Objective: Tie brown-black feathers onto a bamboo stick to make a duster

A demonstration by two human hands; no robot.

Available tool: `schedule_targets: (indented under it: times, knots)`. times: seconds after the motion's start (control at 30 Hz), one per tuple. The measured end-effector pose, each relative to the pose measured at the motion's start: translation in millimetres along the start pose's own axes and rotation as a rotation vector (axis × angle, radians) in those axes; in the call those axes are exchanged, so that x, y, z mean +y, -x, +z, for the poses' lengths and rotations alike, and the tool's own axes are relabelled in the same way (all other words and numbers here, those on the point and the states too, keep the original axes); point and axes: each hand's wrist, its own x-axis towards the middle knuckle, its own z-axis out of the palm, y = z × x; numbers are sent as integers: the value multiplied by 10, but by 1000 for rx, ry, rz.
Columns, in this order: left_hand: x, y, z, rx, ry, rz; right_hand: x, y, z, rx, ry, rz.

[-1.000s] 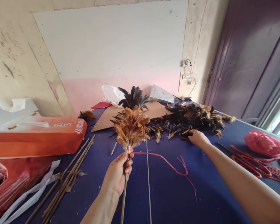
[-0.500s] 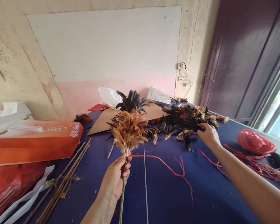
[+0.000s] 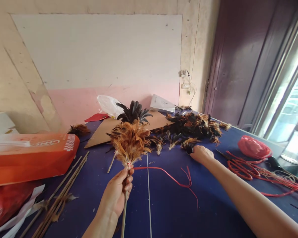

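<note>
My left hand (image 3: 117, 191) is closed round a thin stick just below a tuft of brown feathers (image 3: 129, 141) bound to it with red string (image 3: 169, 175); the string trails right across the blue table (image 3: 164, 211). My right hand (image 3: 201, 153) reaches out to the near edge of a heap of dark and brown feathers (image 3: 192, 127), its fingers curled on a small feather bunch (image 3: 188, 144).
Several bare sticks (image 3: 57, 201) lie at the left beside an orange bag (image 3: 29, 155). Cardboard (image 3: 101, 134) and a black feather tuft (image 3: 132, 112) lie behind. A pink string ball (image 3: 253, 148) and loose red string (image 3: 263, 173) sit at the right.
My right hand has drawn back from the top of the heap to its near edge and closed on a small bunch. The left hand holds the stick as before; the camera has swung right.
</note>
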Motion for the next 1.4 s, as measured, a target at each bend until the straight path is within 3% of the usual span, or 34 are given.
schedule_targets:
  times: [0.23, 0.47, 0.67, 0.73, 0.9, 0.97, 1.2, 1.4]
  knots:
    - [-23, -3, -34, -13, 21, 18, -126, -14, -27, -71, -348, -63]
    - [-37, -1, -23, -41, 36, 5, -410, 185, -66, -197, -858, -104]
    - [-36, 21, -22, -49, 34, 22, -691, 516, -185, -542, -1476, -67]
    - [-40, 21, -24, -46, 34, 32, -772, 640, -176, -568, -1486, -138]
    - [-47, 16, -13, -47, 24, 65, -927, 902, -151, -365, -1336, -408]
    - [-47, 19, -8, -46, 27, 71, -980, 990, -168, -370, -1334, -447]
    - [-73, 13, -32, -78, 31, 61, -1223, 1247, -183, -625, -1526, -207]
    - [-82, 53, 11, -69, 1, 87, -1473, 1365, -194, -587, -1406, -269]
